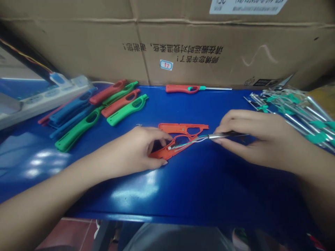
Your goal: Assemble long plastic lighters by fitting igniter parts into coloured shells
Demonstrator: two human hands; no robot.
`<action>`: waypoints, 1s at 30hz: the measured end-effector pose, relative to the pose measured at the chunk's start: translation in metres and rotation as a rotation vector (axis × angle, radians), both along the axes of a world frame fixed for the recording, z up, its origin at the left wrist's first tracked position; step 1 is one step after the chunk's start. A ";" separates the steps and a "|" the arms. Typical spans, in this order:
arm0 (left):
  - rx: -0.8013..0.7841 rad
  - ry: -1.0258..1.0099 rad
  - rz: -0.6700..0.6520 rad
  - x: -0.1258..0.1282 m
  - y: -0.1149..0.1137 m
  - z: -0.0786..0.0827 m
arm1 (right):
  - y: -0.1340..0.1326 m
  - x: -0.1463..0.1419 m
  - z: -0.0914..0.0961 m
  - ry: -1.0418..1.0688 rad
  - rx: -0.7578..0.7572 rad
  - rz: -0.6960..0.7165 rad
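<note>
Left hand (pixel 146 148) is holding the near shell (pixel 163 153), an open orange half, with thumb along its front edge and fingers curling over the far side. Right hand (pixel 251 136) is pinching a slim tube (pixel 212 136) between thumb and fingertips, narrow grip. Tube is showing bright metal at the wire end, dark farther back (can't tell if that's one piece or two). Wires (pixel 196 140), white and greenish, are running from the tube into the near shell, where a small white bit is sitting.

Far shell (pixel 167 128), also orange, is lying just behind, hollow side showing. Few tiny metal pins (pixel 139 124) are lying beside the left hand. All of it is sitting mid-table on the blue top (pixel 188 195).

Red lighter (pixel 183 89) with green trigger and metal rod is lying at the back, by the carton (pixel 91 48). Spare shells (pixel 128 111) in red, green and blue are lying at left, next to a white power strip (pixel 39 101). Rods (pixel 316 113) with green parts are piling up at right, beyond the right hand.
</note>
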State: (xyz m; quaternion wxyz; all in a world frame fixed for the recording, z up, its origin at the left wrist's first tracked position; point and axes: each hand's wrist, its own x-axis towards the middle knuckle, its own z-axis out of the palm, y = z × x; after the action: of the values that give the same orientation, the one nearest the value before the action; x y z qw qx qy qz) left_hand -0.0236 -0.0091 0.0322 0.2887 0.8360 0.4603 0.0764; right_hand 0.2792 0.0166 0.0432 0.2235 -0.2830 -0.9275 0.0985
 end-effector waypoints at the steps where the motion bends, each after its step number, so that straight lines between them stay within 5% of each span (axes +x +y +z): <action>1: 0.007 -0.001 -0.002 0.000 -0.001 0.001 | 0.002 0.001 -0.001 -0.006 -0.021 0.001; 7: 0.075 0.002 -0.029 0.000 -0.002 -0.002 | 0.011 0.000 -0.014 -0.039 -0.142 0.056; 16: 0.071 0.005 -0.055 -0.003 -0.002 -0.005 | 0.005 -0.004 -0.009 0.079 -0.072 -0.039; 30: 0.128 -0.035 -0.064 -0.006 -0.002 -0.002 | 0.019 0.013 -0.025 -0.216 -0.192 0.032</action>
State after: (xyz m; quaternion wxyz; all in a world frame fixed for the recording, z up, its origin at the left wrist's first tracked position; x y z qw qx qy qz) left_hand -0.0298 -0.0113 0.0304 0.2450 0.8656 0.4224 0.1108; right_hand 0.2919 0.0354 0.0182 0.0925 -0.2974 -0.9368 0.1591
